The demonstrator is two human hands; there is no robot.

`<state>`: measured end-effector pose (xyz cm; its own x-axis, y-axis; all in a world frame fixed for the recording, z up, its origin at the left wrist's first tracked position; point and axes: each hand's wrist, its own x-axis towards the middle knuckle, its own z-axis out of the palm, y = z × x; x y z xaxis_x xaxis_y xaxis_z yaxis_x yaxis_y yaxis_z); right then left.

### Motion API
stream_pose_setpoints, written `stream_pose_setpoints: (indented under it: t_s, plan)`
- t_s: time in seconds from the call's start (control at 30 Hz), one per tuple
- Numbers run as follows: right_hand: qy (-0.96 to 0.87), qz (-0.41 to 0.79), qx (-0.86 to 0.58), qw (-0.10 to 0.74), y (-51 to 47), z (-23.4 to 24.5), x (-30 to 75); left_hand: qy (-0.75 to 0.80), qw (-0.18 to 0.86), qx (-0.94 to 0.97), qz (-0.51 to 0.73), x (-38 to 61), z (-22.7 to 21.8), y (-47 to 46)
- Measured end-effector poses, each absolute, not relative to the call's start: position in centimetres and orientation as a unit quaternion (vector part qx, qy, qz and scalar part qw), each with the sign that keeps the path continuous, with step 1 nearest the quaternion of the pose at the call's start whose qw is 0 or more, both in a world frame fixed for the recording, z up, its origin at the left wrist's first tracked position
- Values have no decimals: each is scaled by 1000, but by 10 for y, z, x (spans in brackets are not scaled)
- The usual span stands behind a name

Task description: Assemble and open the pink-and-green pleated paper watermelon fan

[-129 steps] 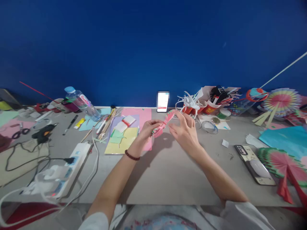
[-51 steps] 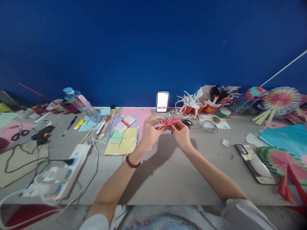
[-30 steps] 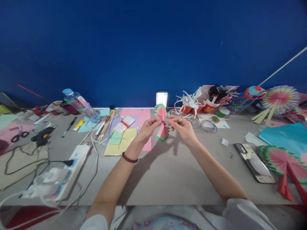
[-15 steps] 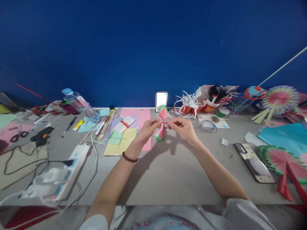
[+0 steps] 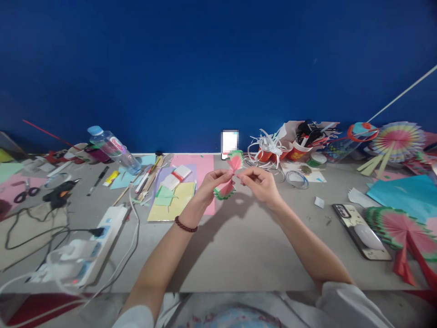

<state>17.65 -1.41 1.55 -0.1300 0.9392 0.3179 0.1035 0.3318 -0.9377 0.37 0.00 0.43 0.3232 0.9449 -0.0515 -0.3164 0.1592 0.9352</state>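
Observation:
A pleated pink paper fan with green edges [image 5: 228, 178] is held in the air above the grey table [image 5: 239, 246], pinched at its middle so both ends flare. My left hand [image 5: 211, 187] is closed on its lower left side, with a dark bead bracelet on the wrist. My right hand [image 5: 260, 183] pinches the fan's middle from the right, fingers closed. Both hands meet at the fan, a little in front of a phone [image 5: 229, 144] propped against the blue wall.
Coloured paper sheets [image 5: 174, 200] and sticks lie left of the hands. A water bottle [image 5: 114, 148], glue gun [image 5: 58, 193], scissors [image 5: 23, 195] and a power strip [image 5: 99, 232] with cables fill the left. Red cups [image 5: 300, 152], finished fans [image 5: 398, 228] and a phone case [image 5: 362, 232] sit right.
The fan went from a flat sideways strip to an upright bundle pinched at its middle. In the last half second it tilted slightly, its lower end swinging left.

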Motion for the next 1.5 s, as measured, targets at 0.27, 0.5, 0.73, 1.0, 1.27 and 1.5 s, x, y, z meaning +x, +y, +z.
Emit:
stream_pose_setpoints:
  t_s: [0.27, 0.5, 0.73, 1.0, 1.27, 1.5]
  plan:
    - [-631, 364, -453, 514, -16, 14, 177, 347, 656, 458, 490, 7, 7, -2]
    - [-633, 387, -450, 497, -12, 16, 183, 350, 678, 422, 490, 6, 2, 1]
    - [-624, 370, -454, 517, -9, 25, 196, 332, 698, 418, 478, -4, 1, 3]
    - [-691, 307, -455, 470, -11, 21, 188, 316, 719, 410, 464, -1, 0, 4]
    - [-706, 337, -455, 426, -11, 19, 179, 334, 678, 460, 466, 4, 7, -1]
    - [-654, 412, -432, 464, -9, 10, 179, 335, 719, 402, 458, 16, -15, 3]
